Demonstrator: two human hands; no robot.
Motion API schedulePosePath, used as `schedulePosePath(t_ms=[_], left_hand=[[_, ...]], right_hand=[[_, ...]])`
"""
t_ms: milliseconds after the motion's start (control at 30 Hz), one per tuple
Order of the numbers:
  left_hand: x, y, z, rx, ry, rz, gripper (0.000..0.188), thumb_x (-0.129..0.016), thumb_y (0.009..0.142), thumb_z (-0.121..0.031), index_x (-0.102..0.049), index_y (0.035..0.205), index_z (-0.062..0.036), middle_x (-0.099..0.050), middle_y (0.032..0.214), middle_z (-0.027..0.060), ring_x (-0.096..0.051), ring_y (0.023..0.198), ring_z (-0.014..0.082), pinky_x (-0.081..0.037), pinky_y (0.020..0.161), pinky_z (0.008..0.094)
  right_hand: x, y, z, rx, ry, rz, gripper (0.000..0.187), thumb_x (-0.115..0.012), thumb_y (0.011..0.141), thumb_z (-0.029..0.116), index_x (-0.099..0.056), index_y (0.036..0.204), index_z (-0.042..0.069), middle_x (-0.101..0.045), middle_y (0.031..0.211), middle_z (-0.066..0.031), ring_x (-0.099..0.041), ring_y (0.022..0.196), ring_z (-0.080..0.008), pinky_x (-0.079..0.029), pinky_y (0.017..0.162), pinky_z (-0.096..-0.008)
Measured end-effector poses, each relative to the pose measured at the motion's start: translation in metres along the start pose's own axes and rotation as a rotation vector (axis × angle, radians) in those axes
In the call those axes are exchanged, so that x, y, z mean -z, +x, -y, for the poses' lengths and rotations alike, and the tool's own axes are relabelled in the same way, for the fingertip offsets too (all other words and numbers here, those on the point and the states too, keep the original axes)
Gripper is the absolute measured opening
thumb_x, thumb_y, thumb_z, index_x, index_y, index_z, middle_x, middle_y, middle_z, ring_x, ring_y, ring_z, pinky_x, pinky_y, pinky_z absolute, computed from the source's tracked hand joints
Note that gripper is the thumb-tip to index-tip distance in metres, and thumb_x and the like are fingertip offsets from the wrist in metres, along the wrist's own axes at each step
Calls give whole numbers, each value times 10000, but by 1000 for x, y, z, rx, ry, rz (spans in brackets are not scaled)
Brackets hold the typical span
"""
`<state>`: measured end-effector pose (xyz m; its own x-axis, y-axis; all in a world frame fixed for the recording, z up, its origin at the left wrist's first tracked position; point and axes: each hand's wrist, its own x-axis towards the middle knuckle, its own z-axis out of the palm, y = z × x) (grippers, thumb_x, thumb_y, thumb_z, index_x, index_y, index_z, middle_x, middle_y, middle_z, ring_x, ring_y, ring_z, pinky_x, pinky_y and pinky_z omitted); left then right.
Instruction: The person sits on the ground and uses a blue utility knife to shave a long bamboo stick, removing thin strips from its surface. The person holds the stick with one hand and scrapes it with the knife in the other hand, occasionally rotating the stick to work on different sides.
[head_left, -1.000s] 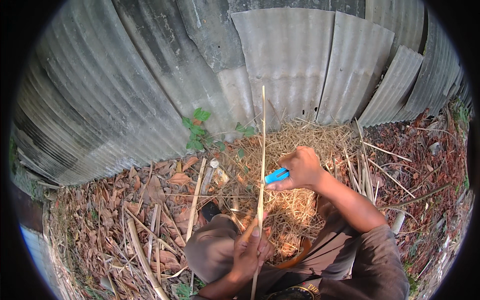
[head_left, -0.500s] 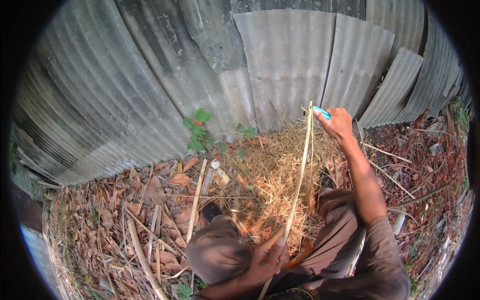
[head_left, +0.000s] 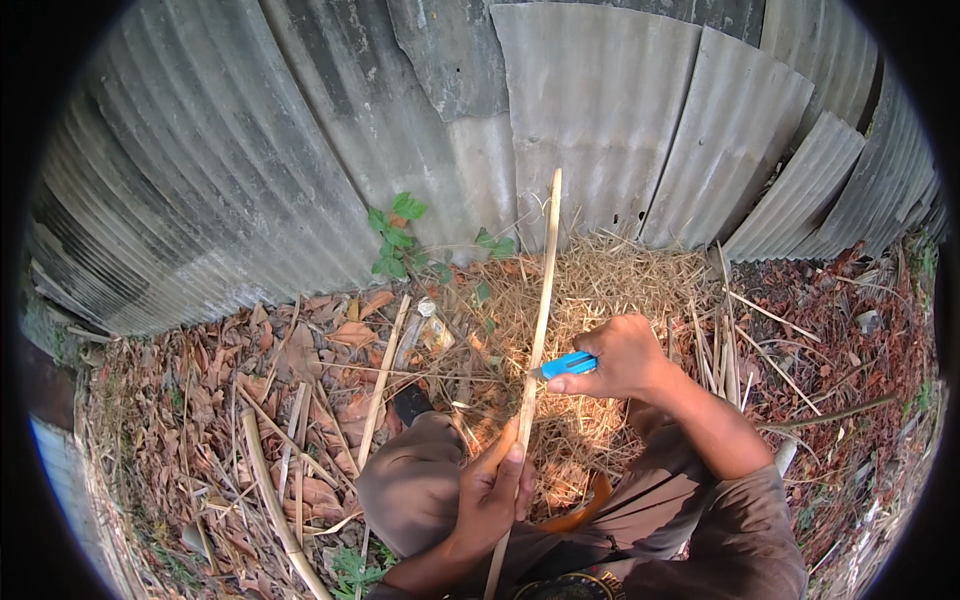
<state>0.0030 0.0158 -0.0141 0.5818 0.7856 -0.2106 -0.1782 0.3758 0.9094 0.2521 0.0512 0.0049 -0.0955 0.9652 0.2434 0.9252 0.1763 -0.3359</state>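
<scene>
The left hand (head_left: 492, 490) closes around the lower part of a long, pale, split bamboo strip (head_left: 538, 320), thumb laid up along it, while the right hand (head_left: 622, 358) grips a small knife with a bright blue plastic handle (head_left: 568, 364) and sets its blade end against the strip just above the left hand. The strip rises from below the left hand, between the person's knees in grey-brown trousers (head_left: 420, 480), and its tip stands in front of the wall of grey corrugated sheets (head_left: 300, 150). Beneath the strip lies a heap of dry yellow straw and shavings (head_left: 610, 290); left of the strip, brown fallen leaves (head_left: 290, 350) and loose bamboo splints (head_left: 382, 380) cover the ground, and a small green-leaved weed (head_left: 398, 235) grows at the foot of the wall. More cut splints (head_left: 725, 340) lie right of the strip.

The strip looks light, thin and stiff along its length, yet springy enough to whip at the free tip. Its split edges are likely sharp and splintery, so a firm hold low on the strip, below the blade and clear of its path, seems the safest place to take it.
</scene>
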Motion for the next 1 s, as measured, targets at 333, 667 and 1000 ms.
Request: schedulePosePath(t_ms=[333,667,1000], left_hand=[[4,0,-8,-22,109,10,457,-374,1024,-183,-287,1460,-78,-480,678,3,-395,464,23,-350,418,170],[4,-5,-20,-40,263,-9,442,-368,1021,-156,-307,1453,-84,-465,663,0,-388,461,37,-362,435,174],[13,-17,-1,-107,263,50,335,-424,1003,-143,-469,1324,-58,-503,673,6,-445,454,23,-375,415,177]], right_hand=[[-9,3,7,128,-16,5,720,-576,668,782,-574,453,95,-466,374,-50,-493,333,-244,-404,382,-357],[-14,18,2,10,-20,-23,666,-637,676,715,-456,446,117,-462,412,-50,-511,382,-263,-389,400,-369],[-12,30,-32,-14,-100,-242,610,-649,645,684,-518,465,115,-484,420,-48,-503,380,-257,-399,416,-387]])
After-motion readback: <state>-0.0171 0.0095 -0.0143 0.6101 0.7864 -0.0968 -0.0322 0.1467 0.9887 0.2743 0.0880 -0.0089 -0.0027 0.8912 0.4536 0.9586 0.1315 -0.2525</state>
